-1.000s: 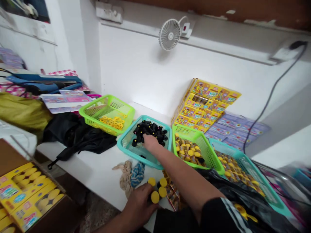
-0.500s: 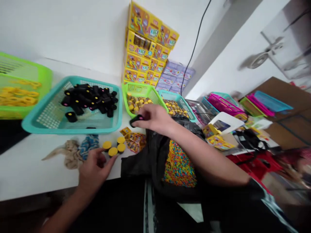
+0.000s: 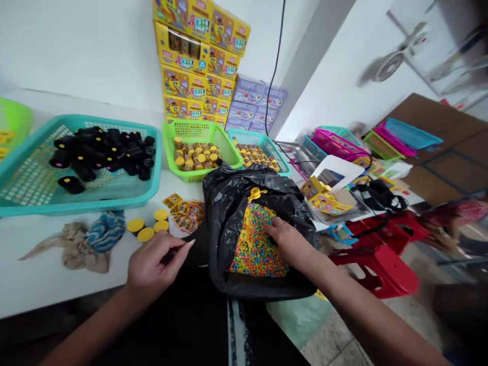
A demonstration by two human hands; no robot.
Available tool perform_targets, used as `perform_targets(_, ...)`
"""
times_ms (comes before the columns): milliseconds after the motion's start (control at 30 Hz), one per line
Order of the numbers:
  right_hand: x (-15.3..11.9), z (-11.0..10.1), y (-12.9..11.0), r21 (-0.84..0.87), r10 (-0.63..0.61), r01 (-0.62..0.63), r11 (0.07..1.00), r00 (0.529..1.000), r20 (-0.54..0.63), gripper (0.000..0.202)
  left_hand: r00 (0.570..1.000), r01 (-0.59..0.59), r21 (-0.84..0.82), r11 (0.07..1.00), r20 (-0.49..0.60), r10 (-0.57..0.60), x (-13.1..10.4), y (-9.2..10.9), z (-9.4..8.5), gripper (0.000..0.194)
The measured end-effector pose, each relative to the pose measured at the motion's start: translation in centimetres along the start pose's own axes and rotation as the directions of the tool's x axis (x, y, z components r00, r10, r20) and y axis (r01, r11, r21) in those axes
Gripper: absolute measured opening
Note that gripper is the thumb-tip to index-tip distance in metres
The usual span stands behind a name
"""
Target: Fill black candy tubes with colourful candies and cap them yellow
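A black plastic bag point(image 3: 224, 203) stands open before me, filled with small multicoloured beads point(image 3: 259, 239). Yellow plastic pieces lie on the beads. The fingers of my right hand point(image 3: 292, 244) are partly sunk in the beads at the right; what they hold, if anything, is hidden. My left hand point(image 3: 156, 259) is at the bag's left side, thumb and index finger pinched together at the black plastic; I cannot make out what is between them. Several yellow-lidded cups point(image 3: 146, 234) stand just beyond it, beside small printed cards point(image 3: 188, 216).
A teal basket point(image 3: 148, 195) of black cylinders is at the left, near a crumpled striped cloth point(image 3: 107, 231). Green point(image 3: 229, 147) and blue point(image 3: 284, 165) baskets of small jars stand beyond the bag, before stacked yellow boxes point(image 3: 183, 86). A red stool point(image 3: 392, 272) is at right.
My right hand has moved down from near the green basket into the beads, and the black cylinder it held is out of sight. My left hand has moved right, off the yellow-lidded cups. The view has shifted right.
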State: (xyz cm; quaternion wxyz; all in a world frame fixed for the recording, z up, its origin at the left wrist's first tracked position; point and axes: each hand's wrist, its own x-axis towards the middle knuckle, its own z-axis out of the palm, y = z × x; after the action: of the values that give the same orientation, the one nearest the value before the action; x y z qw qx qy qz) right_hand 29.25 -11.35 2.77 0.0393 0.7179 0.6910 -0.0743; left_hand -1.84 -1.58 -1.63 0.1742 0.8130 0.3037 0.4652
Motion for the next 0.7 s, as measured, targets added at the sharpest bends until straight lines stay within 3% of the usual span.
perform_targets(100, -0.2, 0.6, -0.2, 0.041, -0.076, 0.074, 0.996, 0.995, 0.062, 0.022, 0.993, -0.03, -0.042, 0.999, 0.111, 0.035, -0.2, -0.1, 0.4, 0.009)
perform_targets(200, -0.1, 0.7, -0.1, 0.033, -0.066, 0.064, 0.997, 0.996, 0.066, 0.02, 0.987, -0.029, -0.058, 0.998, 0.156, 0.038, -0.6, -0.3, 0.2, 0.009)
perform_targets(467, 1.6, -1.2, 0.5, -0.255, 0.036, -0.034, 0.966, 0.999, 0.003, 0.022, 0.978, 0.026, -0.052, 0.998, 0.206, -0.015, -0.9, -0.5, 0.1, 0.015)
perform_targets(567, 1.9, -0.9, 0.3, -0.269, -0.03, 0.048, 0.962, 0.997, 0.071, 0.026, 0.972, 0.043, -0.065, 0.997, 0.232, -0.027, -0.8, -0.5, 0.2, 0.016)
perform_targets(700, 0.8, -0.4, 0.5, -0.132, -0.197, 0.22, 0.966, 0.966, 0.168, 0.017, 0.967, 0.076, -0.059, 0.995, 0.248, -0.059, -0.5, -0.4, 0.2, 0.018)
